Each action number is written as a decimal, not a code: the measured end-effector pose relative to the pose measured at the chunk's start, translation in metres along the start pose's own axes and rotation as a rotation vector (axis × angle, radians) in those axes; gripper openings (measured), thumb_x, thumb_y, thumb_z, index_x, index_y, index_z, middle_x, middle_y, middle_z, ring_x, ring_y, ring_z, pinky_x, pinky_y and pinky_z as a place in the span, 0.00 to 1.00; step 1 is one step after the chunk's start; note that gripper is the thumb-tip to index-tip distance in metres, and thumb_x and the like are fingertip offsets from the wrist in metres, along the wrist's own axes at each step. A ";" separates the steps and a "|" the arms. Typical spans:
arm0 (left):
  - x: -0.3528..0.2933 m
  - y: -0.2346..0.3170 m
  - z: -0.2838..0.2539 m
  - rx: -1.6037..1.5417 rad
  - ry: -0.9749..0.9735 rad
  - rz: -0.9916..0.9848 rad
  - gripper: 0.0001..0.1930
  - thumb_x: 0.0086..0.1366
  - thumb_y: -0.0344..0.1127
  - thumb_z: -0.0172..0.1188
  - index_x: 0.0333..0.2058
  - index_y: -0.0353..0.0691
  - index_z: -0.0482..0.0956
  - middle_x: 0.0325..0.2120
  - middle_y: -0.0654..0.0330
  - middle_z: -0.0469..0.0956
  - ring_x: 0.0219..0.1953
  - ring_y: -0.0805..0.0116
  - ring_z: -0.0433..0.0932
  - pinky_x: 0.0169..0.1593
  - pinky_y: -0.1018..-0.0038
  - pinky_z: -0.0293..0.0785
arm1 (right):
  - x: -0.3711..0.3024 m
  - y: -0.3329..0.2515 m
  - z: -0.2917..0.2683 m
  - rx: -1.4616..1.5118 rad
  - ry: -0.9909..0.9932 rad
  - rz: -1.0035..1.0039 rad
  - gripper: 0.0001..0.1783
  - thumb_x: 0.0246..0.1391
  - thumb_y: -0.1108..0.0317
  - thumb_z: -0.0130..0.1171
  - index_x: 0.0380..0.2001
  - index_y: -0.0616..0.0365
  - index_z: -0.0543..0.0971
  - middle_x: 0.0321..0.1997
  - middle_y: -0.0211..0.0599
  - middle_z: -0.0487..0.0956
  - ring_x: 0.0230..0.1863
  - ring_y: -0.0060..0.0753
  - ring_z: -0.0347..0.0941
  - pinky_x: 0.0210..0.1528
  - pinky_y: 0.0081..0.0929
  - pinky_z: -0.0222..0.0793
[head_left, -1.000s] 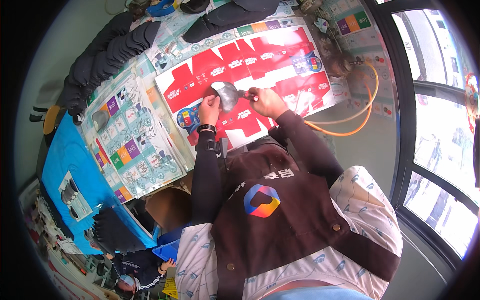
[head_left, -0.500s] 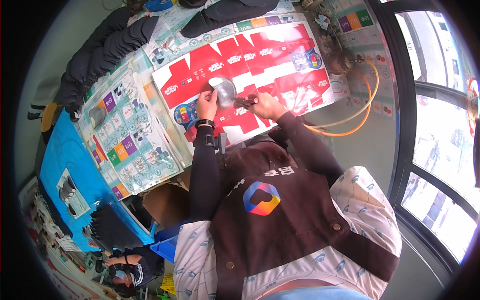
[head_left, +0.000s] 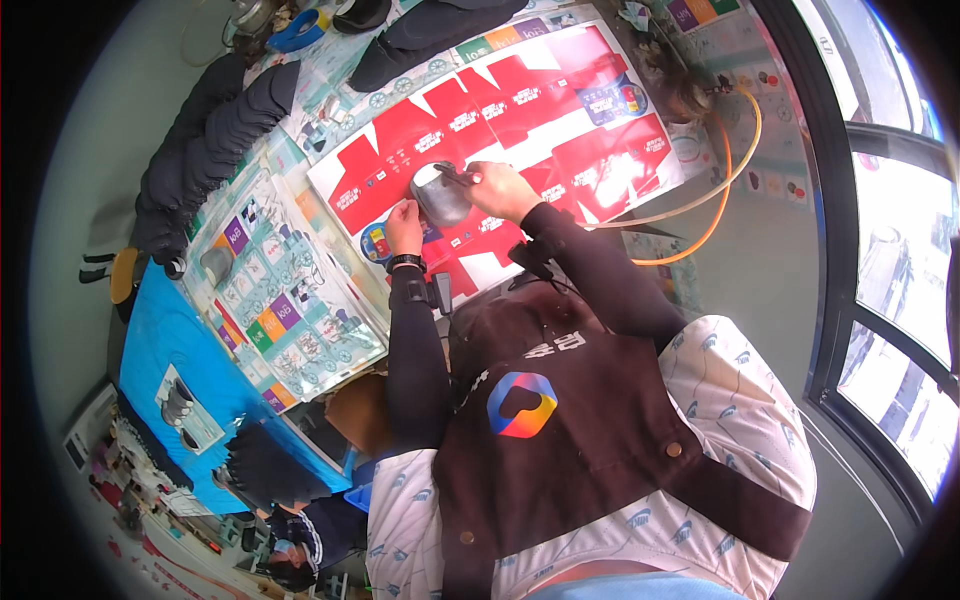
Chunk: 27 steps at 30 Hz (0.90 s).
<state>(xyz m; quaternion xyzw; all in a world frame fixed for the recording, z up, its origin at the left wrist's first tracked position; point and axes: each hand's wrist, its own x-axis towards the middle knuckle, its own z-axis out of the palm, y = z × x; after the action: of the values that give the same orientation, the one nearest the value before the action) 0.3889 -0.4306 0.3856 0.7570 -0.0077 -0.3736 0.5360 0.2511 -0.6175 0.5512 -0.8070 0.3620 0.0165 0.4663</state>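
Note:
A smooth grey rounded piece (head_left: 443, 205) with a white patch at its far end lies on the red-and-white printed sheet (head_left: 360, 170). My left hand (head_left: 405, 230) has its fingertips pinched at the near left edge of this piece. From the right, my right hand (head_left: 502, 190) grips a dark slim tool (head_left: 455, 176), which lies across the far end of the piece by the white patch. The tool's working tip is too small to make out.
Stacked dark curved pads (head_left: 230, 135) line the far left, and more black pads (head_left: 425, 45) lie at the back. Another grey piece (head_left: 216, 264) rests on the printed table cover. Orange tubing (head_left: 728, 170) loops at the right. A co-worker (head_left: 310, 535) is at lower left.
My right hand has moved up and left, bringing the dark tool from the piece's right side to its far end. My left hand has slid down along the left edge.

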 end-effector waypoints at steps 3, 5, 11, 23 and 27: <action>0.001 0.005 -0.003 0.053 -0.013 -0.065 0.14 0.73 0.40 0.60 0.47 0.35 0.80 0.35 0.62 0.84 0.32 0.76 0.82 0.32 0.79 0.78 | 0.010 0.006 0.012 0.013 -0.023 -0.032 0.19 0.56 0.62 0.47 0.34 0.66 0.82 0.36 0.65 0.81 0.43 0.66 0.79 0.51 0.54 0.73; 0.000 0.008 -0.002 0.056 -0.014 -0.078 0.13 0.73 0.40 0.60 0.46 0.35 0.80 0.34 0.63 0.84 0.32 0.76 0.82 0.32 0.79 0.78 | 0.016 0.017 0.015 0.034 -0.038 -0.041 0.19 0.56 0.62 0.47 0.33 0.66 0.82 0.35 0.66 0.81 0.43 0.67 0.79 0.51 0.54 0.73; -0.005 0.001 -0.015 -0.024 0.034 -0.094 0.12 0.72 0.39 0.60 0.45 0.36 0.81 0.35 0.62 0.85 0.31 0.76 0.82 0.32 0.80 0.77 | 0.013 0.008 0.014 0.046 -0.043 0.000 0.19 0.55 0.62 0.47 0.31 0.66 0.83 0.33 0.66 0.80 0.42 0.68 0.79 0.51 0.55 0.74; 0.013 -0.013 -0.029 0.103 0.062 0.073 0.09 0.70 0.32 0.59 0.44 0.34 0.81 0.36 0.58 0.87 0.29 0.76 0.80 0.32 0.78 0.73 | 0.019 0.012 0.016 0.018 -0.075 0.052 0.22 0.55 0.58 0.59 0.45 0.63 0.83 0.41 0.62 0.82 0.45 0.63 0.79 0.50 0.44 0.75; 0.019 -0.011 -0.037 0.143 0.115 0.135 0.09 0.69 0.34 0.61 0.42 0.34 0.83 0.33 0.57 0.87 0.30 0.73 0.82 0.37 0.76 0.76 | 0.017 0.012 0.014 0.002 -0.239 -0.017 0.19 0.56 0.58 0.58 0.43 0.62 0.83 0.39 0.60 0.83 0.44 0.61 0.80 0.47 0.45 0.75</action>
<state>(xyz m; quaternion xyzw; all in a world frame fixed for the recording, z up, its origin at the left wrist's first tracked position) 0.4197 -0.4045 0.3715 0.8113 -0.0548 -0.2911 0.5040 0.2606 -0.6197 0.5279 -0.8019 0.2969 0.1081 0.5070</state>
